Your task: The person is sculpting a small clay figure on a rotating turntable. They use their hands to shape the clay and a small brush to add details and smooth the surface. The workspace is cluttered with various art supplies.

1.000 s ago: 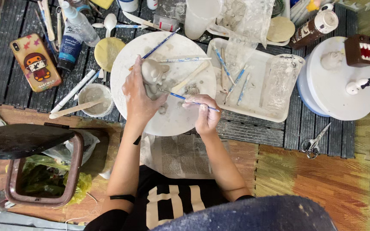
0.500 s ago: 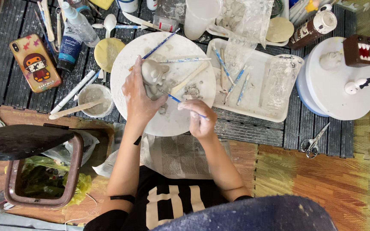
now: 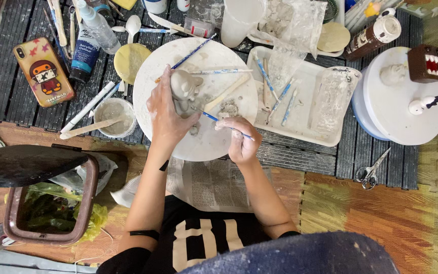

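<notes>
- Far left on the dark slatted mat, I see a phone point(image 3: 42, 72) in an orange cartoon case, beside a blue-labelled paint tube point(image 3: 83, 53).
- Next to it stands a small cup point(image 3: 113, 115) of grey slip with a stick across it.
- On the round white board point(image 3: 198, 144), my left hand point(image 3: 167, 114) is closed around a grey clay figure point(image 3: 183, 90), holding it upright.
- My right hand point(image 3: 243, 139) pinches a thin blue tool point(image 3: 214, 117), its tip touching the figure.
- Further right lies a white tray point(image 3: 305, 133) holding brushes and crumpled plastic.
- Far right, a white turntable point(image 3: 406, 124) carries a brown boxy figurine point(image 3: 427, 63).
</notes>
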